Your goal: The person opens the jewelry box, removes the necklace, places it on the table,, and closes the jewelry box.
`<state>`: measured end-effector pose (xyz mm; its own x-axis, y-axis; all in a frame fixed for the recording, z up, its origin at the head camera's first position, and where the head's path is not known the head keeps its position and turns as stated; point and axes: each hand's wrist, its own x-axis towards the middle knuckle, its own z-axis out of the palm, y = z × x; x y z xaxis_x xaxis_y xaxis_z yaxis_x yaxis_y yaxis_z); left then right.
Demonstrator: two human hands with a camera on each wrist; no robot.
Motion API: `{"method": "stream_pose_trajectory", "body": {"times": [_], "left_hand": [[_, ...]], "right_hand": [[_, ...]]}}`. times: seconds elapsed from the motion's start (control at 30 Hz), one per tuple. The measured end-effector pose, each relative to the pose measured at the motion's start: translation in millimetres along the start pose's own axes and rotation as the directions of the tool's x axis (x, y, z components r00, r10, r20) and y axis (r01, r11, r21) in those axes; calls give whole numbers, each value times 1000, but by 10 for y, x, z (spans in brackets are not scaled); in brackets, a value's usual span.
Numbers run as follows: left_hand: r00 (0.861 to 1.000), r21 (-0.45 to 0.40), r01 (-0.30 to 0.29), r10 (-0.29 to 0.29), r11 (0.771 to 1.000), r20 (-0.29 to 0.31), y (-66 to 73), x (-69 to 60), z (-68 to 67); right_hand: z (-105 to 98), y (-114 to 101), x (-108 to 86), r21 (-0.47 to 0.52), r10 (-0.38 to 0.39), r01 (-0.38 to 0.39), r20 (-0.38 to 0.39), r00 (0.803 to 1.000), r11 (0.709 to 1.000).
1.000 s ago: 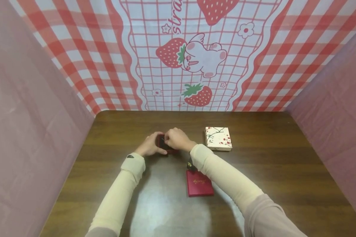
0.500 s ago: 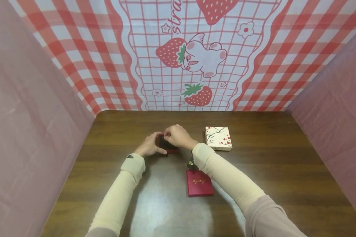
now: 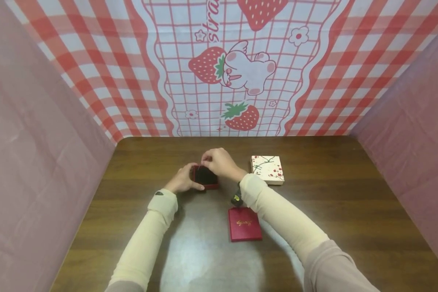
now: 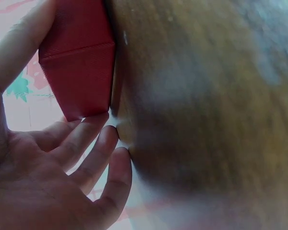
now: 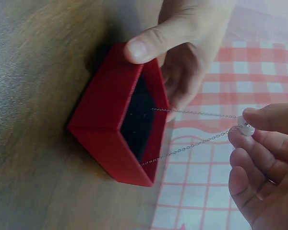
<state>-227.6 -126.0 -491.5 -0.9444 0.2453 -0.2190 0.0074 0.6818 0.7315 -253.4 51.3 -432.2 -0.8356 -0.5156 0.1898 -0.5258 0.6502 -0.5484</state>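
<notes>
Wood-grain worktop (image 3: 336, 219), far edge running along a red-and-white strawberry-print cloth (image 3: 200, 97). Open red box (image 5: 103, 91) sits on the worktop, left of the middle and close to that far edge, black lining (image 5: 138, 120) inside. Left hand (image 3: 184, 178) grips the box from its left side, thumb on the near wall, fingers bent round toward the far one; in the left wrist view fingertips touch the red outer surface. Right hand (image 3: 220, 161) is above the box's far right part, thumb and index finger pinching a whitish pendant (image 5: 246, 128), other fingers loosely curled. From the pinch, a fine silvery chain (image 5: 197, 143) runs in two strands down into the box, the lower ends lying against the lining; how they are fixed there cannot be told. Red lid (image 3: 245, 231) with gold lettering lies flat farther from the far edge, near the right forearm, apart from the box. Cream floral-print box (image 3: 267, 168), lid on, stands toward the far right corner but well short of it, just beyond the right wrist. Pale sleeves (image 3: 142, 247) cover both forearms.
</notes>
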Motion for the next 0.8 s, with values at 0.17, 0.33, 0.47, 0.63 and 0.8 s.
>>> {"method": "stream_pose_trajectory", "body": {"times": [0.17, 0.33, 0.47, 0.63, 0.8], "left_hand": [[1000, 3, -4, 4, 1000, 1, 11, 0, -8], [1000, 6, -12, 12, 1000, -3, 5, 1, -7], [1000, -2, -3, 3, 1000, 1, -1, 0, -1], [1000, -18, 11, -10, 1000, 3, 2, 3, -2], [1000, -33, 8, -8, 999, 9, 5, 2, -4]], "right_hand": [[-62, -18, -8, 44, 1, 0, -23, 1000, 999], [-96, -13, -11, 63, -18, 21, -40, 999, 998], [-112, -13, -19, 64, -47, 51, -61, 997, 997], [-141, -35, -25, 58, -96, 102, -100, 990, 993], [-199, -74, -33, 77, -111, 123, -138, 984, 989]]}}
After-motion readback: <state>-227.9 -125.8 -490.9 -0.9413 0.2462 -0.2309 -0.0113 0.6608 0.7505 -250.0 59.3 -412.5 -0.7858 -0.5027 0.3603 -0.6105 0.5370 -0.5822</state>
